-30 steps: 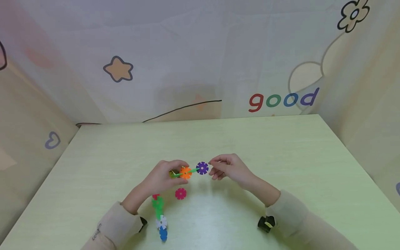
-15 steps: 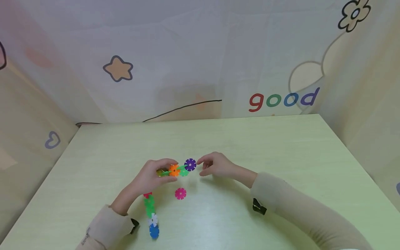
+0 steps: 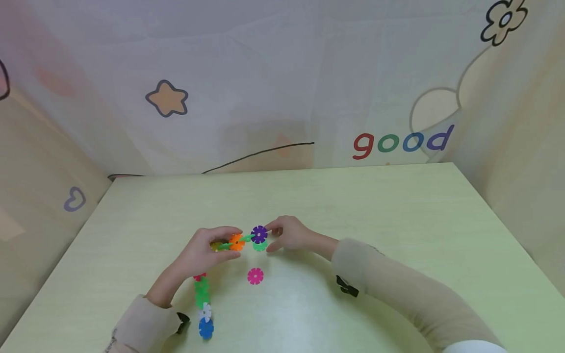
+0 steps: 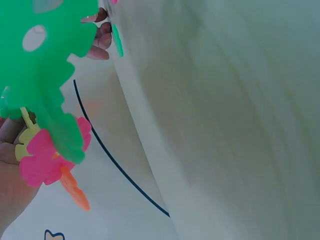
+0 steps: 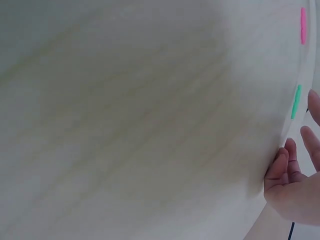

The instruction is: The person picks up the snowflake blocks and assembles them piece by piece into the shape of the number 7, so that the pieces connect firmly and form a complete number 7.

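My left hand [image 3: 205, 252] grips a chain of linked plastic snowflake discs. Its orange disc [image 3: 237, 242] shows between thumb and fingers, and a purple disc [image 3: 259, 234] forms the right end. Red, green, white and blue discs [image 3: 206, 328] hang down toward me. In the left wrist view a large green disc [image 4: 55, 65] and a pink disc [image 4: 45, 160] of the chain are close up. My right hand [image 3: 289, 234] is beside the purple end, thumb and fingers apart. A loose light-green disc [image 5: 296, 102] lies on the table near its fingertips, partly behind the purple disc in the head view.
A loose pink disc [image 3: 255, 276] lies flat on the pale table [image 3: 375, 211], nearer to me than the hands. A printed cloth [image 3: 265, 73] stands behind the table and along both sides.
The left hand and its chain have shifted left. My right hand has come left and closer to the purple disc, and the loose light-green disc has come into sight.
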`<state>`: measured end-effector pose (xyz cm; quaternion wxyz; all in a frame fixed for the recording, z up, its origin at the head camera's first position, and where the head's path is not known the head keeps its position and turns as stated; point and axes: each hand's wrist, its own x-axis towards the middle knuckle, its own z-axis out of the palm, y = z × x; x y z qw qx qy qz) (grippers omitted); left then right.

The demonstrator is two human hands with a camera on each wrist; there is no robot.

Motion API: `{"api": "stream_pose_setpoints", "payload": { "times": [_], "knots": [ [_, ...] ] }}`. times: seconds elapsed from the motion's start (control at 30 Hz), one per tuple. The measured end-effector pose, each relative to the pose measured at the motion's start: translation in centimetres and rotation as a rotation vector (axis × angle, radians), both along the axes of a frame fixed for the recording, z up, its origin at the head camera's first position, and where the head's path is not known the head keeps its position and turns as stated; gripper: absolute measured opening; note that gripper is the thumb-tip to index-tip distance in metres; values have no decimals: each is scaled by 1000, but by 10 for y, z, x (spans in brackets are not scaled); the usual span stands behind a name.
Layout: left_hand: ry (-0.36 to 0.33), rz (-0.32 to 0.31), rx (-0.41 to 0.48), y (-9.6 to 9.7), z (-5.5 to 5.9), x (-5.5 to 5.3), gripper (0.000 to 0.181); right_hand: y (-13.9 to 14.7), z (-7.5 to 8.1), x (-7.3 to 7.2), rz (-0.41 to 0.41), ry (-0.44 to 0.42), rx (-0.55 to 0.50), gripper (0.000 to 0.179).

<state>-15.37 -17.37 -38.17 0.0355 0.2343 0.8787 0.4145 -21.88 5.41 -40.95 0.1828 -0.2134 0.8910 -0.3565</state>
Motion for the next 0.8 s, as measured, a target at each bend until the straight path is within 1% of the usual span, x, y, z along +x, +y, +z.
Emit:
{"api": "stream_pose_setpoints", "payload": {
  "times": [0.1, 0.27, 0.37, 0.53, 0.67, 0.8],
  "knots": [
    [2, 13, 1, -4, 0, 1, 41, -3, 0, 0, 15, 10, 21, 51],
    [-22, 22, 16, -10, 1, 3, 41, -8, 1, 1, 10, 3, 102, 50],
    [-22, 28, 22, -13, 2, 4, 41, -10, 1, 2, 23, 19, 140, 48],
    [-1, 59, 2, -23, 2, 3, 40, -11, 1, 1, 45, 28, 157, 46],
    [-4, 93, -29, -30, 0, 0, 41, -12, 1, 1, 45, 25, 173, 43],
    [-14, 110, -35, -35, -2, -3, 41, -14, 3, 1, 36, 23, 188, 43]
  ]
}}
